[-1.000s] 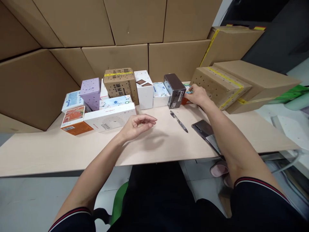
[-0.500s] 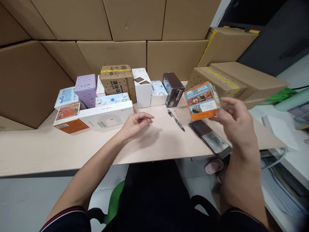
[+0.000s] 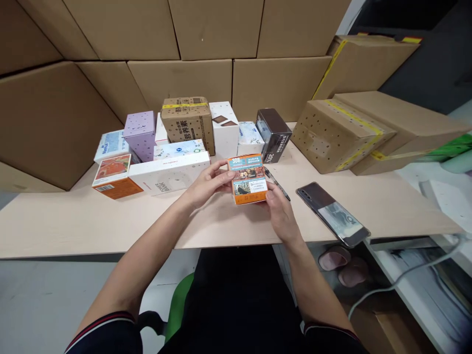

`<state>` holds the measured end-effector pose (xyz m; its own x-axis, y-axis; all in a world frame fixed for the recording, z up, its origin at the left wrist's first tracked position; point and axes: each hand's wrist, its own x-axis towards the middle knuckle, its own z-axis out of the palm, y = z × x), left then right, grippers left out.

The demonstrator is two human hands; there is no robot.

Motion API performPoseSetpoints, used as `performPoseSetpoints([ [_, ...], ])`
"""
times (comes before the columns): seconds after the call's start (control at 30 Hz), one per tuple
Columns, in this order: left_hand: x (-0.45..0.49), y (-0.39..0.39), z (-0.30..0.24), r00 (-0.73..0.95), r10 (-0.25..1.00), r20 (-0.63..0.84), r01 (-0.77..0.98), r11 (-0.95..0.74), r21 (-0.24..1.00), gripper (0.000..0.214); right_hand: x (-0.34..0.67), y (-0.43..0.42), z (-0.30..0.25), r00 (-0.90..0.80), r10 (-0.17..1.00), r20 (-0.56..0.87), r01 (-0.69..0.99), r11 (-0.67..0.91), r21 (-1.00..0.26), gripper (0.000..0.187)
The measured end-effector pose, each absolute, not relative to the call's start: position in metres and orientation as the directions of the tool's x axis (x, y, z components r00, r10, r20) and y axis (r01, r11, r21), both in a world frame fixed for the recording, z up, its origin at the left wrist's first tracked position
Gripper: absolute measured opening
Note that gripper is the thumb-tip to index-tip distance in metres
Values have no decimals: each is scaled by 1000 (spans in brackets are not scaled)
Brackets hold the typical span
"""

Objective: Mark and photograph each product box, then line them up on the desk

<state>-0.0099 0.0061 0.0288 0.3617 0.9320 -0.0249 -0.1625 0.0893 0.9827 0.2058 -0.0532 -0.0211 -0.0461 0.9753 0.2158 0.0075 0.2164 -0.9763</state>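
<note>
Orange-blue box (image 3: 248,179) has moved from right to middle; left hand (image 3: 207,187) and right hand (image 3: 282,214), half closed, hold its opposite sides.

Orange-and-blue box (image 3: 248,179): underside hidden; finest print too small to read. Left hand (image 3: 208,186), right hand (image 3: 283,214): some fingers hidden behind box. White box (image 3: 161,130): partly masked by brown box (image 3: 189,124). Upper cartons (image 3: 136,29): cut by top edge. Green item (image 3: 442,151): blurred, cut at right.
</note>
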Motion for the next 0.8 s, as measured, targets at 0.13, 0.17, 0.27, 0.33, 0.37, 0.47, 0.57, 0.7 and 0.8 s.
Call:
performPoseSetpoints([
  [0.13,-7,8,29,319,947,-43,-120,86,989,67,206,-61,-23,-40,947,318,270,316,-909,44],
  [0.17,-6,8,28,310,950,-47,-111,86,990,67,204,-62,-24,-44,937,347,282,345,-895,46],
  [0.27,-5,7,26,272,962,-38,-72,60,996,67,198,-66,-27,-27,862,507,393,475,-787,60],
  [0.33,-4,5,25,247,969,-8,-27,15,1000,67,193,-66,-29,-37,791,611,518,538,-665,71],
  [0.37,-4,4,25,242,970,14,-8,-12,1000,67,191,-66,-29,-44,766,641,566,548,-616,76],
  [0.47,-3,1,25,271,960,70,1,-73,997,67,187,-65,-30,-24,741,671,641,526,-559,82],
  [0.57,-2,1,25,278,957,77,-62,-62,996,69,190,-65,-31,58,773,632,581,488,-651,73],
  [0.7,-4,3,25,240,967,88,-155,-51,987,71,198,-64,-30,82,930,359,137,346,-928,57],
  [0.8,-6,5,24,239,966,97,-109,-72,991,58,201,-64,-25,11,976,216,-59,216,-975,56],
])
